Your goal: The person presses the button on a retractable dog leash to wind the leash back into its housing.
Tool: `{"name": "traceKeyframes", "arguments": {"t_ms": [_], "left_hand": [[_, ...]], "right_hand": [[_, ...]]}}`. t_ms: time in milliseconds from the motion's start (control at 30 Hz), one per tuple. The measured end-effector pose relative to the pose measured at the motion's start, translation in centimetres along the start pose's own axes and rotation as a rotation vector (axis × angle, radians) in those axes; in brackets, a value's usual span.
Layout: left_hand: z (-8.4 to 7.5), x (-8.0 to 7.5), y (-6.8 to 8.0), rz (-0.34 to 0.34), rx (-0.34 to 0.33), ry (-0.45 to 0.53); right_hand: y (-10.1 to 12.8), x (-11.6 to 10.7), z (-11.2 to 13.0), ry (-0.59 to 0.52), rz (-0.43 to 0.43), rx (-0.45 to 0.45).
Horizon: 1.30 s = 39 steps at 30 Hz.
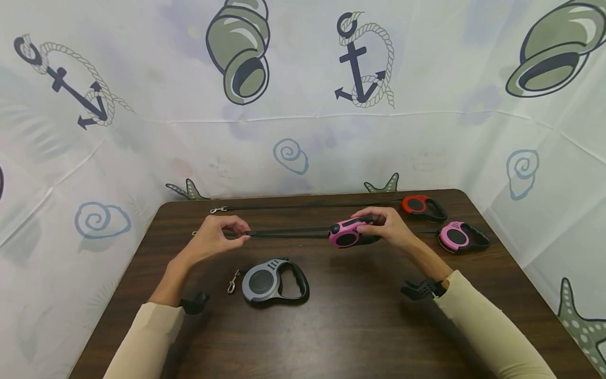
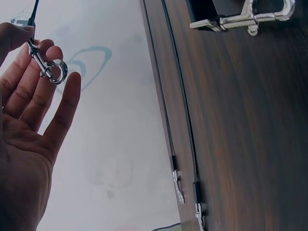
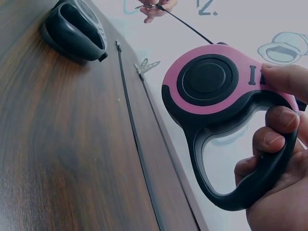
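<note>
Right hand (image 1: 388, 226): wrapped around the handle of a pink leash reel (image 1: 347, 234), thumb on the top near the button, fingers curled through the black grip loop (plain in the right wrist view, reel (image 3: 211, 86), fingers (image 3: 281, 120)). Reel lifted just above the brown table (image 1: 360, 326), near the middle of its far half.

Left hand (image 1: 215, 239): off to the left at about the same height, fingertips pinched on the end of the black strap (image 1: 289, 231) drawn out of that reel. In the left wrist view, a small silver clip (image 2: 48, 67) hanging at the fingertips (image 2: 53, 53), thumb and first finger closed on it, the other fingers loosely straight.

On the table, in front of the hands: a grey leash reel (image 1: 272, 281) lying flat, its clip (image 1: 232, 282) just to its left. At the far right: a red leash reel (image 1: 421, 207) and a second pink reel (image 1: 459, 237), each with a thin black strap run out leftward along the far edge (ending in silver clips). Sea-themed printed cloth (image 1: 293, 105) behind and to both sides.
</note>
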State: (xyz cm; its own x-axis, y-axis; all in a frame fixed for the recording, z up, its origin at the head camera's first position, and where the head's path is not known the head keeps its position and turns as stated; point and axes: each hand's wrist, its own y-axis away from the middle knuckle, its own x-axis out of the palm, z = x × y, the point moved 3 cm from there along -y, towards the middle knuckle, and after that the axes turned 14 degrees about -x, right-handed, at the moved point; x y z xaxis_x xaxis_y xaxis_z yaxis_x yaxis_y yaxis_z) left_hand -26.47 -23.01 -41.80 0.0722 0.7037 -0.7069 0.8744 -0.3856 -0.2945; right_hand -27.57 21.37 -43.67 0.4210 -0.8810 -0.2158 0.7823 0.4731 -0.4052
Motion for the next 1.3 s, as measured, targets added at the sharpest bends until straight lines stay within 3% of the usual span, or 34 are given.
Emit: {"name": "traceKeyframes", "arguments": {"t_ms": [500,1300], "left_hand": [[-0.8,1.0,-0.5,0.005,0.018,0.022],[-1.9,2.9,-1.7,0.046,-0.011,0.085]], "right_hand": [[-0.7,1.2,-0.2,-0.021,0.017,-0.006],[-1.3,2.9,-0.6,-0.037,0.011,0.002]]}}
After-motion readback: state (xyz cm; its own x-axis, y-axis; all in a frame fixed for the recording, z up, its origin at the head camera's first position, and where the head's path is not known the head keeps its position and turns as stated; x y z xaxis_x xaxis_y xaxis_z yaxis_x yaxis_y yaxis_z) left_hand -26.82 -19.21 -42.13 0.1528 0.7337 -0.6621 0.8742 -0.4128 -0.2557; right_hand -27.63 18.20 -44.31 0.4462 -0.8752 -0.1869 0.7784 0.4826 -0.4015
